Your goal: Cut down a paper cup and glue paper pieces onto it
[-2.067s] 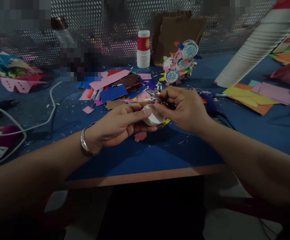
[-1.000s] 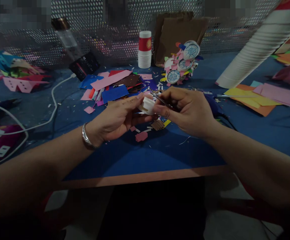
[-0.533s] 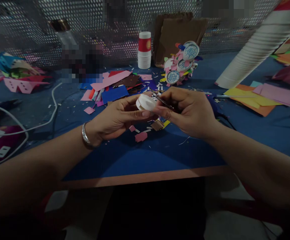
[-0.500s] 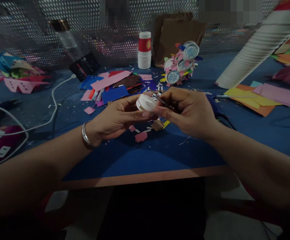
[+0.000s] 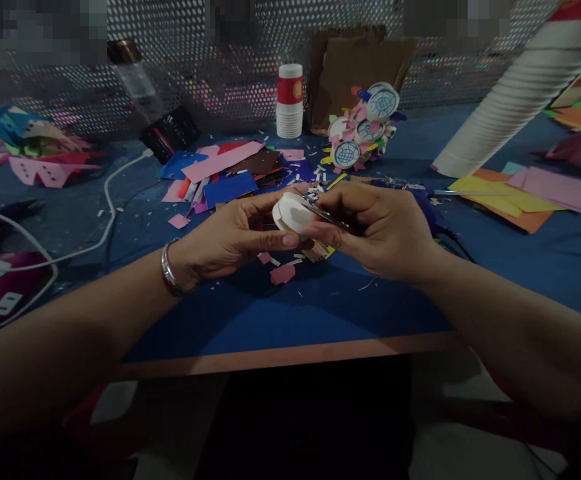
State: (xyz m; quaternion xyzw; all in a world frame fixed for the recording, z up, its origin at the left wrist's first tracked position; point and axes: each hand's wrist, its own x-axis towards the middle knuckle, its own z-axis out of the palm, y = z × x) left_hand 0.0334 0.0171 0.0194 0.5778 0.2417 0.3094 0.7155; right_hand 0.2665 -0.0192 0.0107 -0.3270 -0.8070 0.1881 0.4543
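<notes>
My left hand point(image 5: 227, 237) is closed on a small white paper cup piece point(image 5: 290, 213), held above the blue table point(image 5: 320, 313) near its front edge. My right hand point(image 5: 377, 227) is closed round small scissors point(image 5: 323, 215), whose thin dark blades lie across the white piece. The scissor handles are hidden inside my fingers. Both hands meet at the middle of the view. A silver bracelet point(image 5: 167, 273) sits on my left wrist. Paper scraps point(image 5: 283, 272) lie on the table just under the hands.
A heap of coloured paper sheets point(image 5: 230, 170) lies behind my hands. A stack of red-and-white cups point(image 5: 289, 100), a brown cardboard piece point(image 5: 355, 67) and a cup-and-paper craft point(image 5: 363, 127) stand at the back. A long cup stack point(image 5: 505, 93) leans at right. A white cable point(image 5: 90, 227) runs at left.
The white piece has been turned in my left hand, and the scissors have shifted from its right edge to lie across it. Both hands stay in about the same place.
</notes>
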